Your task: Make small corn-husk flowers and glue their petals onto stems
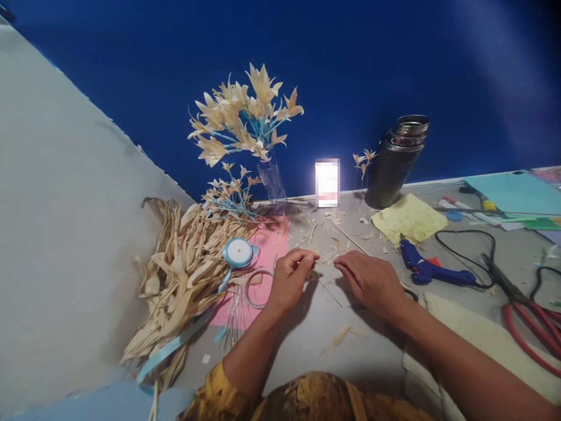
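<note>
My left hand [291, 278] is closed in a pinch over the middle of the table, thumb against the fingers. What it holds, if anything, is too small to name. A thin straw-coloured strand [329, 292] runs down and right from beneath it; whether the fingers grip it is unclear. Across a small gap, my right hand [372, 283] has its fingers pressed together, their tips hidden from me. Scraps of dry husk [344, 336] lie below the hands. A ribbon spool [238, 252], a roll of tape [258, 288] and a bundle of thin wires [234, 316] are left of my left hand.
Dried husks [175, 286] are heaped at left. Husk flowers [245, 114] stand in a clear vase [272, 181]. Behind are a bright blurred screen [327, 182] and a dark flask [394, 166]. A blue glue gun [423, 263] and red-handled scissors [521, 304] lie at right.
</note>
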`<state>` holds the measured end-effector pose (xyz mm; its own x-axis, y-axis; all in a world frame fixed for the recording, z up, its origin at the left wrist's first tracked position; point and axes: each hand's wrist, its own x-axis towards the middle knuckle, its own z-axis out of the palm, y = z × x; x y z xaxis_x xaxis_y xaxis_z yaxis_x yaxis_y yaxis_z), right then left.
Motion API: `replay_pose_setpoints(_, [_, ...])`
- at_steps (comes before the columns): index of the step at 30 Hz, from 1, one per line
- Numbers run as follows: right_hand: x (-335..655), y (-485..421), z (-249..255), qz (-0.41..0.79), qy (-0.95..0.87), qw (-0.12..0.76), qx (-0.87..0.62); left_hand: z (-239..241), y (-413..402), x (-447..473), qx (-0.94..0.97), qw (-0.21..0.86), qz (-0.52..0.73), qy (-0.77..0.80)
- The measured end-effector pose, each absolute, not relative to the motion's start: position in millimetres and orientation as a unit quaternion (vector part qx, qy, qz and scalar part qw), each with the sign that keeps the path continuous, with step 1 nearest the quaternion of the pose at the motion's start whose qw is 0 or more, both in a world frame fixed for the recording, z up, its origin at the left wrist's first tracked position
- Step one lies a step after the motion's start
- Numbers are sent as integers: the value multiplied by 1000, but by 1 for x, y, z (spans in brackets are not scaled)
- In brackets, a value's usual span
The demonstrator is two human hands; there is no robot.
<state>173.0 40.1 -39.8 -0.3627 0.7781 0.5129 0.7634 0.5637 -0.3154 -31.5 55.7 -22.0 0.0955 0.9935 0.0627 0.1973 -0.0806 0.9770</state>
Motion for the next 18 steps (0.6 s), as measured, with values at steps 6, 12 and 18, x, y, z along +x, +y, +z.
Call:
replay_pose_setpoints(6, [171,37,-34,-23,-838,324,-439,-28,56,-30,543,566,375,494])
replay_pose_setpoints(12, [170,35,-31,-24,-836,324,-442,-26,52,-24,457,664,360,469])
replay_pose_setpoints(18, [168,32,-31,-27,-819,308,-483,-22,48,-21,386,707,385,449])
